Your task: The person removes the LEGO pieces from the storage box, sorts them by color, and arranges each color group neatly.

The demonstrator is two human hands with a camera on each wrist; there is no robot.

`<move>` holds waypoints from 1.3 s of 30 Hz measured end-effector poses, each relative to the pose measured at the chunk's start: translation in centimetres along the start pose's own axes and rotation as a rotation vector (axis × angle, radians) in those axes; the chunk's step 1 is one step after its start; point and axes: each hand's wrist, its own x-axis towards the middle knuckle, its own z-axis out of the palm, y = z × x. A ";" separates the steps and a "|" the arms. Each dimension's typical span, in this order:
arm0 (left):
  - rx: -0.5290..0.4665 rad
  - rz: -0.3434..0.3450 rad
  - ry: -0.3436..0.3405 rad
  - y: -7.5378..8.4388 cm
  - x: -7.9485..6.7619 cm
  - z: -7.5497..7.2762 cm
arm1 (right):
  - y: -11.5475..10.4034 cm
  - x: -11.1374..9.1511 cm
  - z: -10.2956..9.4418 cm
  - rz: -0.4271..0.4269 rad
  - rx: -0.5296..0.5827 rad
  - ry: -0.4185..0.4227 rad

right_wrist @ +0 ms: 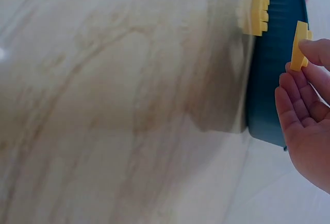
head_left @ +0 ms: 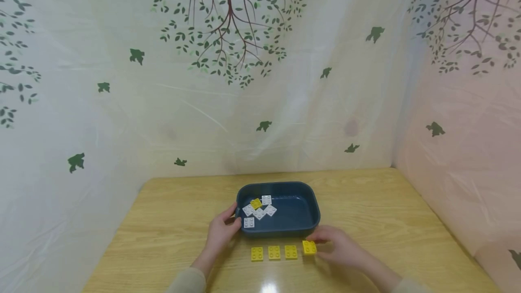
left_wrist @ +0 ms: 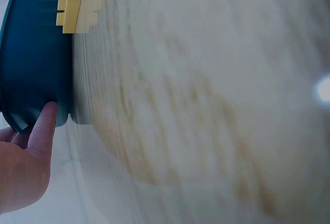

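My left hand (head_left: 222,230) grips the left end of a dark blue tray (head_left: 281,233). In the left wrist view the thumb (left_wrist: 44,128) presses on the tray's side wall while the other fingers go behind its end. Near the tray's front right corner, my right hand (head_left: 341,248) pinches a yellow toy brick (head_left: 309,248) between thumb and fingers. The right wrist view shows that held brick (right_wrist: 297,49) raised off the table. To its left, three yellow bricks (head_left: 274,252) lie spaced in a row before the tray.
Inside the tray's left half lie several white bricks (head_left: 258,214) and one yellow brick (head_left: 256,203). Everything stands on a wooden table (head_left: 171,220). A pale curtain (head_left: 244,148) printed with branches and birds hangs behind and along the sides.
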 end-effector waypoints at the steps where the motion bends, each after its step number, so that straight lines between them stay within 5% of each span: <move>1: 0.001 -0.002 0.002 0.0 0.0 0.0 | 0.1 -0.1 0.2 -0.030 -0.020 0.011; 5: 0.005 -0.010 0.000 0.0 0.0 0.0 | 0.5 -0.3 0.8 -0.041 -0.075 0.019; 12: 0.010 -0.022 -0.005 0.0 -0.1 0.0 | 1.1 -0.7 1.6 0.128 -0.066 -0.026; 19: 0.014 -0.018 0.008 0.0 0.0 0.2 | 1.6 -0.5 1.8 0.207 -0.053 -0.031; 39: 0.011 -0.031 0.000 0.0 -0.1 0.1 | 1.7 -0.1 2.1 0.198 -0.087 -0.055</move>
